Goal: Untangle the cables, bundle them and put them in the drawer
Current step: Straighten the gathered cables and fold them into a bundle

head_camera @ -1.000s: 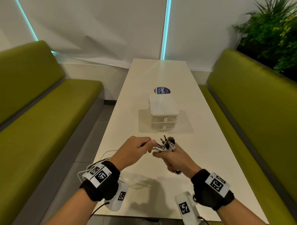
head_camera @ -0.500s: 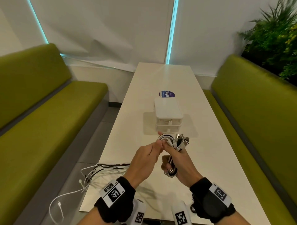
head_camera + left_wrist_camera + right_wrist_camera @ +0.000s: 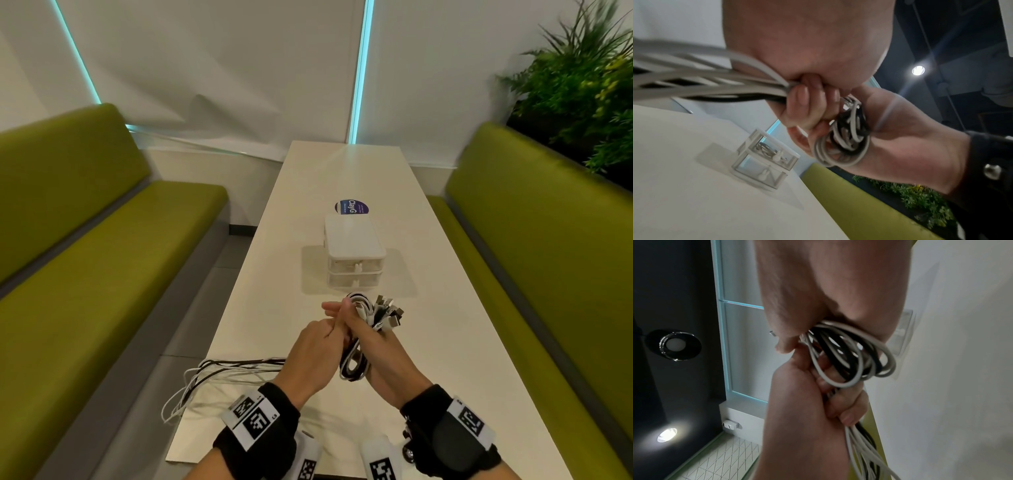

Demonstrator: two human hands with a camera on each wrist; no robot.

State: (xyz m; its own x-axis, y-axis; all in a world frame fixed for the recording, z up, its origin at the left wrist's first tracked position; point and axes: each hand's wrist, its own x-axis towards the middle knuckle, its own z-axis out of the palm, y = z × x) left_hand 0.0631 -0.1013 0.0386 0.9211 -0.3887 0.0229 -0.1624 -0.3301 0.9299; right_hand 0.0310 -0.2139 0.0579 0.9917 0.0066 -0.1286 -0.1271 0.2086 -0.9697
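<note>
Both grips, left hand [image 3: 317, 356] and right hand [image 3: 373, 346], clamp the cables [image 3: 356, 363] above the table [image 3: 274, 274], loose ends overhanging its left edge.

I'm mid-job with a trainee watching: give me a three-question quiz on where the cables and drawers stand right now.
1. True or false: the coiled cable bundle already lies in the drawer unit.
2. Which hand grips the coil? A) left hand B) right hand C) neither
3. Fill in: the loose cable tails trail off the table's ____ edge.

Key: 1 false, it is held above the table; 2 B, while the left hand grips the uncoiled strands; 3 left.
</note>
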